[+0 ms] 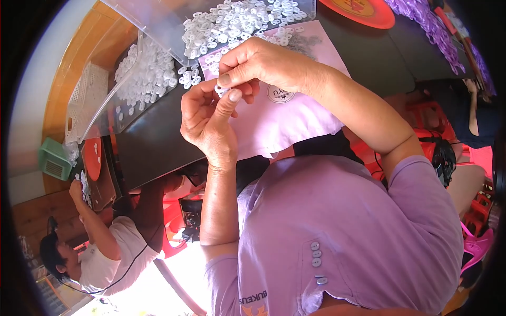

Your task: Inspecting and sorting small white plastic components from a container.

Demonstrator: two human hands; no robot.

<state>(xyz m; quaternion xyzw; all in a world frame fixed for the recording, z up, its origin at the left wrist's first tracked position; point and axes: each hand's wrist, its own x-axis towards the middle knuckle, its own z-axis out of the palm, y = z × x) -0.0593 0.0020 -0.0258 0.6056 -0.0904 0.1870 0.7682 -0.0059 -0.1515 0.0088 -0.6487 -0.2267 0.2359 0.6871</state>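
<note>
My left hand (213, 121) pinches a small white plastic piece with holes (220, 90) between thumb and fingers. From above, my right hand (263, 63) closes on the same piece, thumb and fingertips pressed together; the fingers partly hide it. Both hands are over the near left part of a pink cloth (311, 113) spread on the dark table. Just beyond them, a heap of similar white pieces (226, 23) fills part of a clear plastic tray (158, 23), and some spill onto the cloth. A small pile of greyish bits (305, 45) lies on the cloth beyond my right wrist.
To the left, another clear container holds more white pieces (145, 73). A red plate (363, 13) and shiny purple strands (427, 26) are at the far right. At left sits a co-worker (116, 242) by a red plate (92, 158) and a green basket (55, 158).
</note>
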